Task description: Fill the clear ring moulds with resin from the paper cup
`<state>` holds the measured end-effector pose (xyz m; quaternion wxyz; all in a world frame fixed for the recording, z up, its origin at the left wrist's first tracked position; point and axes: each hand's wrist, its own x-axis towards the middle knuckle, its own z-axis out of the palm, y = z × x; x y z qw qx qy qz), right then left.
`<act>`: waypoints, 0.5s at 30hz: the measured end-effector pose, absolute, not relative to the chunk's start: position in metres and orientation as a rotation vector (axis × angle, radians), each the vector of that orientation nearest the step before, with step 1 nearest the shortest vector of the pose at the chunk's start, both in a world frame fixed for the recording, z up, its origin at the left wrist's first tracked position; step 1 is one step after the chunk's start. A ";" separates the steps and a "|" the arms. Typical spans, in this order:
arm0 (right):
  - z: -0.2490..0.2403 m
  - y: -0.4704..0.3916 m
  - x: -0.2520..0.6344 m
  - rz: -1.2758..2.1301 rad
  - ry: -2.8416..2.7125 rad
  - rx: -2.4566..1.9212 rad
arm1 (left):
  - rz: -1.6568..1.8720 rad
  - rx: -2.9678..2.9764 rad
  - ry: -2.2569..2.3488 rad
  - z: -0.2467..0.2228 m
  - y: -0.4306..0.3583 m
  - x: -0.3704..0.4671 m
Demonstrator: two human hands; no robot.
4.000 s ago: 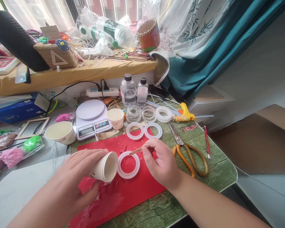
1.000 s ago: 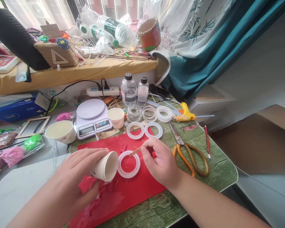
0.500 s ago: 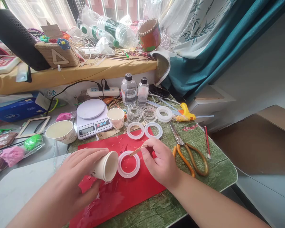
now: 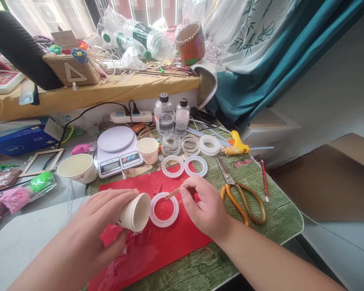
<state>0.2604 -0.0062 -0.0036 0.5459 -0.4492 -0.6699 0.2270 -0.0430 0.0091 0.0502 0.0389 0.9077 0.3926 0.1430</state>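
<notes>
My left hand (image 4: 104,220) is wrapped round a small paper cup (image 4: 136,213), tilted with its mouth toward the right. Just right of the cup, a white ring mould (image 4: 175,209) lies on the red sheet (image 4: 157,252). My right hand (image 4: 204,206) pinches a thin wooden stick (image 4: 175,191), whose tip is over the upper edge of that ring. Two more ring moulds, a left one (image 4: 172,175) and a right one (image 4: 204,167), lie just behind. The inside of the tilted cup looks pale; any contents cannot be made out.
Behind stand a kitchen scale (image 4: 115,139), two paper cups (image 4: 147,150) (image 4: 79,167) and two clear bottles (image 4: 164,117) (image 4: 182,117). Large scissors (image 4: 229,180), a yellow glue gun (image 4: 237,145) and a red pencil (image 4: 265,180) lie to the right. Stacked rings (image 4: 210,145) sit near the bottles.
</notes>
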 end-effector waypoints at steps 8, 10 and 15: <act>-0.004 -0.006 0.260 0.528 -1.589 -1.061 | 0.504 2.780 1.198 0.053 0.009 -0.036; -0.005 -0.006 0.261 0.529 -1.587 -1.065 | 0.521 2.779 1.204 0.053 0.009 -0.035; -0.005 -0.006 0.261 0.529 -1.590 -1.070 | 0.437 2.804 1.188 0.051 0.009 -0.041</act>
